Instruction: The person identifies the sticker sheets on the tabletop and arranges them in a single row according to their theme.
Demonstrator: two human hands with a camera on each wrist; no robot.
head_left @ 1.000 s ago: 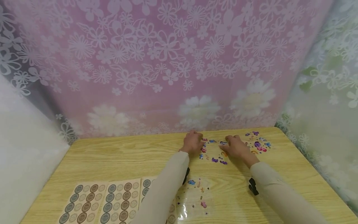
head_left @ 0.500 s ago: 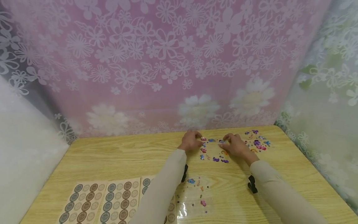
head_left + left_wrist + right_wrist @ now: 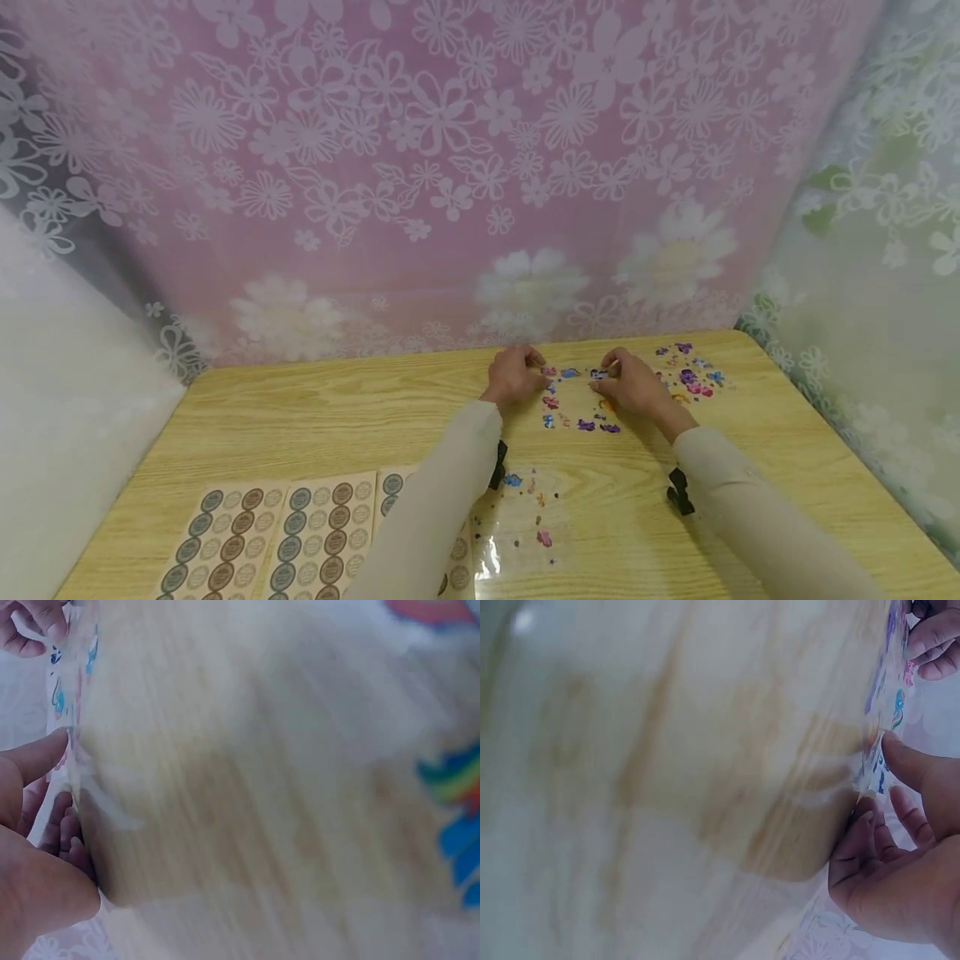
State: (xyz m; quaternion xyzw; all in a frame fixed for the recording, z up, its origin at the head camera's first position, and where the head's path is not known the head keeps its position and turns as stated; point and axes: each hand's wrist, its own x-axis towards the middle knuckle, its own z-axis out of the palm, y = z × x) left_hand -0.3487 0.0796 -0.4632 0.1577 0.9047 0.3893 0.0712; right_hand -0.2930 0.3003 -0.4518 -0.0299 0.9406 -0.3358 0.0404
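A clear sticker sheet [image 3: 550, 402] with small pink, blue, purple and orange figures is near the table's back edge, between both hands. My left hand [image 3: 516, 373] pinches its far left corner between thumb and fingers. At the far right corner, my right hand [image 3: 632, 383] pinches the sheet likewise. Seen edge-on in the left wrist view, the sheet [image 3: 60, 697] runs from the left hand's thumb [image 3: 49, 754] towards the other hand. In the right wrist view the right thumb [image 3: 907, 761] presses at the sheet's edge, and the curled lower fingers are close to the tabletop.
Another clear sheet with colourful figures [image 3: 687, 377] lies right of the right hand. A third clear sheet [image 3: 543, 538] is at the front middle. Paper sheets of round brown and grey labels [image 3: 330, 523] lie front left, partly under the left sleeve. A floral curtain [image 3: 450, 208] hangs behind the table.
The held sticker sheet has shifted slightly right, its near edge most, and turned a little. Both hands keep their pinch on its far corners. The other sheets have stayed in place.
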